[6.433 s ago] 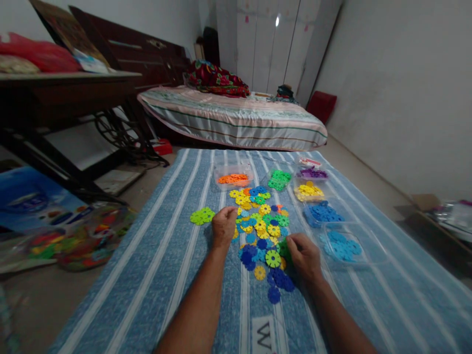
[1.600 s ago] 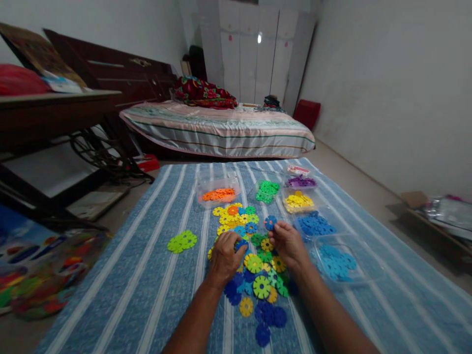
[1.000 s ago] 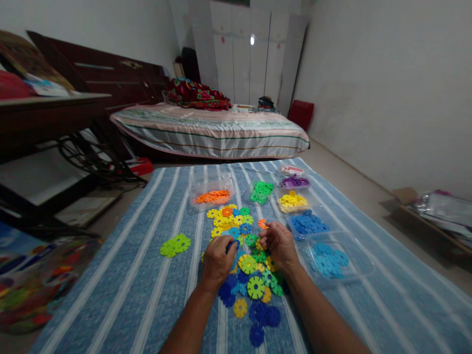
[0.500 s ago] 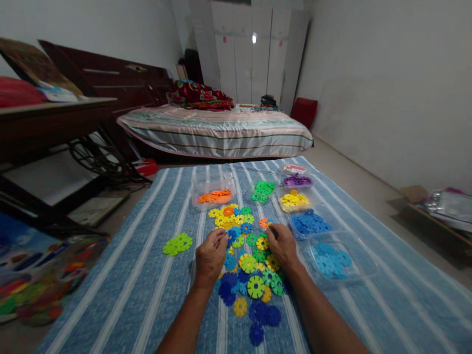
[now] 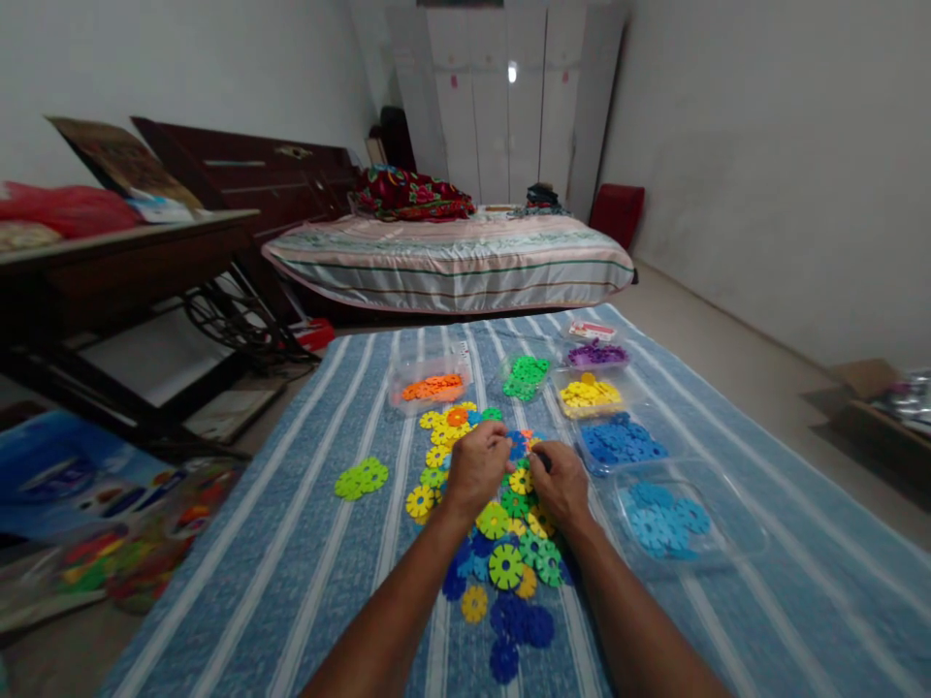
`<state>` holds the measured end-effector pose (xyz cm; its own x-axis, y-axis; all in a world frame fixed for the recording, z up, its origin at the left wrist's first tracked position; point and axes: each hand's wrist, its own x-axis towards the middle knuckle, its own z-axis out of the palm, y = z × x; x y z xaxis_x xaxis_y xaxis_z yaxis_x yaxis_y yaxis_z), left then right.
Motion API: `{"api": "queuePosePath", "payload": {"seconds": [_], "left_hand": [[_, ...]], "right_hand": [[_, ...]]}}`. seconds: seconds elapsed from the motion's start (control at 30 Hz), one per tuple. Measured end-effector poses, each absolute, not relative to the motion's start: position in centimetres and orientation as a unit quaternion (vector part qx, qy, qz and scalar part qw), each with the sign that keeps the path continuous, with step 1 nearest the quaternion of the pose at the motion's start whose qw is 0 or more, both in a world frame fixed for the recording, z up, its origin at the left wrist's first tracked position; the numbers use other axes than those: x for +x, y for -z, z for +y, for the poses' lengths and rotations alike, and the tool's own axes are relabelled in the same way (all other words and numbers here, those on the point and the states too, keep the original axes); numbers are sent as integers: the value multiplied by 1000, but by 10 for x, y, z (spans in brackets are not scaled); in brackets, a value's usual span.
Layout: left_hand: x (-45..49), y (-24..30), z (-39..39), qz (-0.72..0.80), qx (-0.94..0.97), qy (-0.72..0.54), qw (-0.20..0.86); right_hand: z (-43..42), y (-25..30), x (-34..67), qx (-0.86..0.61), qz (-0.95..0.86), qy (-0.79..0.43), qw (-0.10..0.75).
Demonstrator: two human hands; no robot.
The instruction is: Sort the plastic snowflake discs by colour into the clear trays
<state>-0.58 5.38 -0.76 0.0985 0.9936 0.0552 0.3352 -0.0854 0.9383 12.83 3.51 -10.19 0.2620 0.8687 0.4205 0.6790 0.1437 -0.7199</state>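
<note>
My left hand (image 5: pixel 476 467) is closed over the middle of a loose pile of mixed plastic snowflake discs, pinching a blue snowflake disc (image 5: pixel 517 445) at its fingertips. Close on the right, my right hand (image 5: pixel 562 482) has curled fingers; what they hold, if anything, is hidden. Between and below the hands lie yellow, green and blue discs, among them a lime disc (image 5: pixel 504 566) and dark blue discs (image 5: pixel 521 618). A small group of lime discs (image 5: pixel 362 479) sits apart on the left.
Clear tubs hold sorted discs: orange (image 5: pixel 434 388), green (image 5: pixel 526 376), purple (image 5: pixel 597 355), yellow (image 5: pixel 590 395), blue (image 5: pixel 624 441) and light blue (image 5: pixel 665 522). A blue striped cloth (image 5: pixel 291 543) lies underneath. Beyond stands a bed (image 5: pixel 451 257); a sewing-machine table (image 5: pixel 218 225) is at left.
My left hand has moved right, across the pile towards my right hand, bringing the blue disc along. My right hand stays nearly in place. The view has turned slightly left.
</note>
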Motion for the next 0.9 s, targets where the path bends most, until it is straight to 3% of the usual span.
{"api": "queuePosePath", "payload": {"seconds": [0.13, 0.23, 0.53, 0.9], "left_hand": [[55, -15, 62, 451, 685, -368, 438], [79, -15, 65, 426, 746, -360, 363], [-14, 24, 78, 621, 751, -194, 112], [-17, 24, 72, 673, 735, -47, 67]], "right_hand": [[37, 104, 130, -654, -589, -101, 464], [37, 105, 131, -656, -577, -104, 476], [32, 95, 128, -647, -598, -119, 457], [33, 95, 128, -648, -593, -109, 466]]}}
